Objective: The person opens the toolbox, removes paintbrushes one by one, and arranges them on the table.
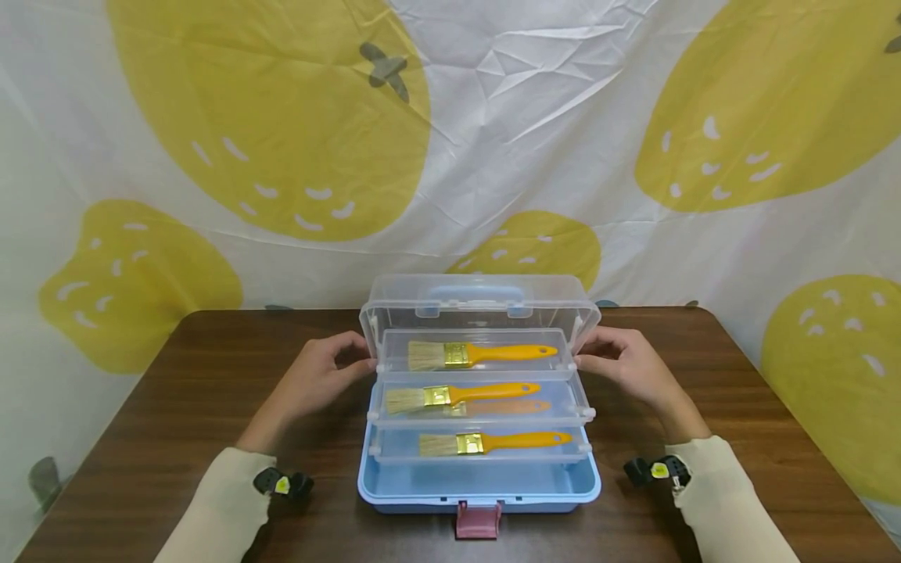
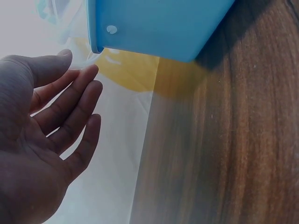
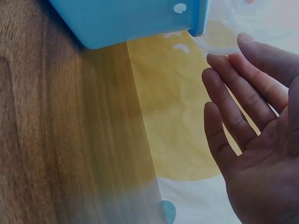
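A light-blue toolbox (image 1: 479,500) stands with its clear lid (image 1: 486,291) raised and its stepped clear trays spread out. Paintbrushes with yellow handles lie in the trays: an upper brush (image 1: 493,354), a middle brush (image 1: 479,395) and a lower brush (image 1: 514,442). Below the middle one shows a fainter orange brush shape; whether it is a reflection cannot be told. My left hand (image 1: 327,367) is at the lid's left side, fingertips against or close to it. On the opposite side my right hand (image 1: 626,363) mirrors this. Both wrist views show relaxed, spread fingers beside the blue box wall (image 2: 149,28).
The box stands on a brown wooden table (image 1: 211,391). A white cloth (image 1: 317,270) with yellow fruit prints hangs behind the table. A pink latch (image 1: 479,522) hangs down at the box's front.
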`<state>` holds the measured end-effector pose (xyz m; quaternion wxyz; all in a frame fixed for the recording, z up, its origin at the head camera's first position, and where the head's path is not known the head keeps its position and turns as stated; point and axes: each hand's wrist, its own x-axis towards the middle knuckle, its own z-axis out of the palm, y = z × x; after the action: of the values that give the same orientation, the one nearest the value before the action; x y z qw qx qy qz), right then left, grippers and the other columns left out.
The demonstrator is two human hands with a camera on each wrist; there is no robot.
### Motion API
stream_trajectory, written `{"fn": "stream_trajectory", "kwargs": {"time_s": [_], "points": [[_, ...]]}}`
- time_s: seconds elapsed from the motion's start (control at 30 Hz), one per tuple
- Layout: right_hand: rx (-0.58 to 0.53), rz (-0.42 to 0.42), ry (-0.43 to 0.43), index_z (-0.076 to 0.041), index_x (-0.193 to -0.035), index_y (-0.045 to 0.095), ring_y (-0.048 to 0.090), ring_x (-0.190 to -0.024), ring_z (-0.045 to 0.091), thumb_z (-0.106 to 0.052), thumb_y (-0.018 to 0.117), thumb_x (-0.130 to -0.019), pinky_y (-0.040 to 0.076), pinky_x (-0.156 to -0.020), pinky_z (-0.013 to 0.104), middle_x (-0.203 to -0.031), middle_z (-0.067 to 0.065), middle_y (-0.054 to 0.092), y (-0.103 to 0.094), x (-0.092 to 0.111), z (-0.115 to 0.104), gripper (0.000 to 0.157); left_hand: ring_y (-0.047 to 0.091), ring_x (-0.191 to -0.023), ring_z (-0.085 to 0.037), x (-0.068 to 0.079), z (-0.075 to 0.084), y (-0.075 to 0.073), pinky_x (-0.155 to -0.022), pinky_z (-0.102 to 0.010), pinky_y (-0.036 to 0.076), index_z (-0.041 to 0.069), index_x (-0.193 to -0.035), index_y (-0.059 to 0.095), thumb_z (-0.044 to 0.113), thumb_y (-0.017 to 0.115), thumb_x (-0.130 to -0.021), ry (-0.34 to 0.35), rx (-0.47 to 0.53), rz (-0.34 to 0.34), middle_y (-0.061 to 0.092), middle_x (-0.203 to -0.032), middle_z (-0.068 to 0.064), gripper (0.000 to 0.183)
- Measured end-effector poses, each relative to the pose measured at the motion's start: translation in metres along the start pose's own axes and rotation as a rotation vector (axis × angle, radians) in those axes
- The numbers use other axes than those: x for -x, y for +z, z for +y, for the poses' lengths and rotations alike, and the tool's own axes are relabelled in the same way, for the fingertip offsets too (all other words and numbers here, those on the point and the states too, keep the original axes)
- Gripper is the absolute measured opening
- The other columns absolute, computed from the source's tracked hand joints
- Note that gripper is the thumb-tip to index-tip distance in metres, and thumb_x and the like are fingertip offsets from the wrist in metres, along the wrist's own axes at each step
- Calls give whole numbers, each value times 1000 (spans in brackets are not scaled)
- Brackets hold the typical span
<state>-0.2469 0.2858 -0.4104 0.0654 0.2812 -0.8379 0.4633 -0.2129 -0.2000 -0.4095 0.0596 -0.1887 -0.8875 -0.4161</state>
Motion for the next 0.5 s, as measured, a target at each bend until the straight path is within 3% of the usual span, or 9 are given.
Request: {"fn": "stream_trajectory", "kwargs": {"time_s": [0.23, 0.5], "points": [[-15, -3, 20, -5, -103, 79, 70, -86, 16, 5, 80, -95, 59, -77, 26, -98, 1, 78, 0, 2, -4, 13, 64, -99, -26, 2, 3, -1, -89, -48, 55, 11, -116, 77, 15, 77, -105, -11, -1, -6, 79, -119, -7, 12], [-17, -11, 20, -5, -104, 80, 70, -86, 15, 5, 80, -96, 58, -78, 25, -98, 1, 78, -2, 3, -7, 13, 66, -102, -26, 4, 6, -1, -96, -57, 57, 10, -115, 77, 16, 76, -105, -26, 6, -11, 78, -118, -8, 11]]}}
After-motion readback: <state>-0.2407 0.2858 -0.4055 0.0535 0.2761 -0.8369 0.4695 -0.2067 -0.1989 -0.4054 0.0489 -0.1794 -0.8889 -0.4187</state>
